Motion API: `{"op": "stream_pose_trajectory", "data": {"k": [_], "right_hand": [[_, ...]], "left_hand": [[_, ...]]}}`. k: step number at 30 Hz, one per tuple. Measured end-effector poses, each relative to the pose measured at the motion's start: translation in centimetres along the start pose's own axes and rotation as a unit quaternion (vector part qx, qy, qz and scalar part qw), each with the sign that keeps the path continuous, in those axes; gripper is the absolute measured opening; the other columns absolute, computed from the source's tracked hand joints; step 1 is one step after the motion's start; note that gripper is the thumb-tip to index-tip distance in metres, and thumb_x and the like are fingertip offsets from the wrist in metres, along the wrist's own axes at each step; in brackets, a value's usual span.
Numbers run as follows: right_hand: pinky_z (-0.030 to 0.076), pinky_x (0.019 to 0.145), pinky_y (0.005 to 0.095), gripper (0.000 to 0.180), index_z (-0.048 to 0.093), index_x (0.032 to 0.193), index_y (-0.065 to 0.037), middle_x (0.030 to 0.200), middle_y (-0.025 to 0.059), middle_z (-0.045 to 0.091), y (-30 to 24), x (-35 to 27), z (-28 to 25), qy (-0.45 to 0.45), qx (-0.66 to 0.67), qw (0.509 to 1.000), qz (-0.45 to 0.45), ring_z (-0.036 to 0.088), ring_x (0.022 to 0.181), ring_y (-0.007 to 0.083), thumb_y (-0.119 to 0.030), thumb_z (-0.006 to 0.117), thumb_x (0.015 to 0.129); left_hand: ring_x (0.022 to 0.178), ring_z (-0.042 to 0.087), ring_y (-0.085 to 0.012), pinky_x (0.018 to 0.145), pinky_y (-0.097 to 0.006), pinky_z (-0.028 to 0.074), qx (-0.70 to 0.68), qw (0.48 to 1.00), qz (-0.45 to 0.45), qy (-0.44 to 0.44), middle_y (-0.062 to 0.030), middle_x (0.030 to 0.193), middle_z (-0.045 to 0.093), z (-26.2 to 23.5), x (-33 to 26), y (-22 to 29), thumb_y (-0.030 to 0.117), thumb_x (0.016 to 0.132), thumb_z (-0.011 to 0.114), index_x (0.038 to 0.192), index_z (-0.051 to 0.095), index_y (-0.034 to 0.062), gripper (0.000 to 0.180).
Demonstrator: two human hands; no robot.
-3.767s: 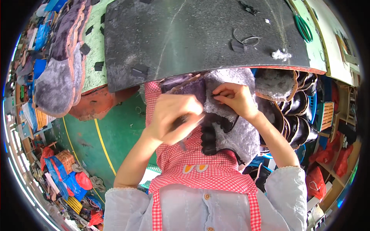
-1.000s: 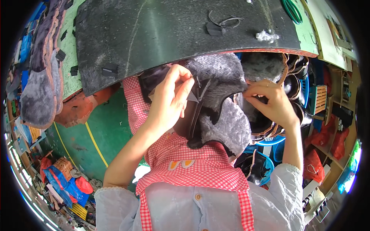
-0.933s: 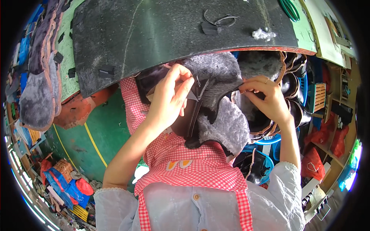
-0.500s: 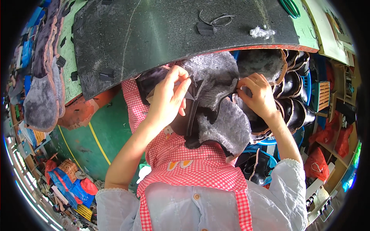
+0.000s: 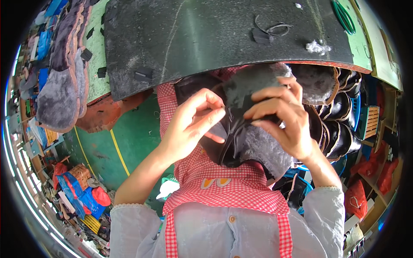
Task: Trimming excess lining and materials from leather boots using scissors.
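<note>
Hands, left (image 5: 189, 124) and right (image 5: 284, 116), both pinching grey fleece piece (image 5: 262, 148) (just under black worktop edge (image 5: 241, 71)).

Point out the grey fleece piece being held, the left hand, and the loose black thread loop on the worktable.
grey fleece piece (image 5: 262, 150): head view, on its fuzzy lower part below the fingers.
left hand (image 5: 189, 124): head view, on the back of the hand.
black thread loop (image 5: 275, 29): head view, on the loop's strand.
</note>
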State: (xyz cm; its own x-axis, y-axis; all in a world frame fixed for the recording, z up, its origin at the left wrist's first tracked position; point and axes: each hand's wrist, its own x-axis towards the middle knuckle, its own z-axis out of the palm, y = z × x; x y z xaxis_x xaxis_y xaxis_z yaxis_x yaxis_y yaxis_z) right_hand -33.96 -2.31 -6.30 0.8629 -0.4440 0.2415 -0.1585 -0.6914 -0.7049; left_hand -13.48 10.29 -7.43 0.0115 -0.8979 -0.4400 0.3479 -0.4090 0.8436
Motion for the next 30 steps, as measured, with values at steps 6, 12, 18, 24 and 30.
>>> {"op": "stream_pose_trajectory", "data": {"k": [6, 12, 18, 24, 30], "right_hand": [[0.032, 0.097, 0.0394, 0.013, 0.074, 0.083, -0.012, 0.082, 0.0002, 0.067, -1.3, 1.9, 1.2, -0.034, 0.062, 0.996, 0.052, 0.059, 0.087, 0.0145, -0.011, 0.077, 0.071], [0.036, 0.091, 0.0360, 0.019, 0.071, 0.088, -0.012, 0.076, -0.0008, 0.066, -2.0, 2.6, 1.6, -0.052, 0.052, 0.995, 0.069, 0.059, 0.082, 0.0179, -0.010, 0.077, 0.070], [0.036, 0.090, 0.0330, 0.033, 0.056, 0.091, -0.007, 0.074, 0.0019, 0.066, -2.6, 2.8, 1.7, -0.082, 0.076, 0.986, 0.121, 0.058, 0.080, 0.0233, -0.003, 0.077, 0.067], [0.036, 0.090, 0.0330, 0.033, 0.053, 0.091, -0.007, 0.072, 0.0021, 0.063, -2.8, 2.9, 1.7, -0.115, 0.092, 0.981, 0.125, 0.057, 0.079, 0.0228, -0.002, 0.076, 0.067], [0.036, 0.090, 0.0331, 0.033, 0.053, 0.090, -0.007, 0.072, 0.0019, 0.062, -2.7, 2.9, 1.9, -0.103, 0.094, 0.982, 0.125, 0.057, 0.079, 0.0225, -0.001, 0.076, 0.067]], "left_hand": [[0.090, 0.057, -0.0080, 0.073, -0.028, 0.060, 0.034, 0.999, 0.016, -0.027, -0.0010, 0.097, 0.054, -1.7, -1.1, -0.1, 0.008, 0.097, 0.056, 0.103, 0.052, 0.0019, 0.010], [0.098, 0.063, -0.0119, 0.079, -0.028, 0.059, 0.006, 0.999, -0.003, -0.040, -0.0060, 0.106, 0.063, -2.7, -1.0, -0.6, 0.004, 0.092, 0.063, 0.110, 0.058, -0.0013, 0.019], [0.088, 0.061, -0.0069, 0.079, -0.020, 0.050, -0.045, 0.999, -0.013, -0.016, -0.0039, 0.098, 0.066, -2.8, -0.8, -0.6, 0.002, 0.087, 0.068, 0.103, 0.064, -0.0010, 0.017], [0.088, 0.061, -0.0066, 0.078, -0.020, 0.050, -0.037, 0.999, -0.018, -0.010, -0.0042, 0.099, 0.066, -2.7, -0.9, -0.8, 0.002, 0.087, 0.067, 0.103, 0.064, -0.0015, 0.017], [0.090, 0.063, -0.0080, 0.079, -0.021, 0.053, -0.019, 0.999, -0.022, -0.022, -0.0057, 0.101, 0.067, -2.7, -0.9, -0.6, 0.003, 0.088, 0.067, 0.106, 0.064, -0.0022, 0.019]]}}
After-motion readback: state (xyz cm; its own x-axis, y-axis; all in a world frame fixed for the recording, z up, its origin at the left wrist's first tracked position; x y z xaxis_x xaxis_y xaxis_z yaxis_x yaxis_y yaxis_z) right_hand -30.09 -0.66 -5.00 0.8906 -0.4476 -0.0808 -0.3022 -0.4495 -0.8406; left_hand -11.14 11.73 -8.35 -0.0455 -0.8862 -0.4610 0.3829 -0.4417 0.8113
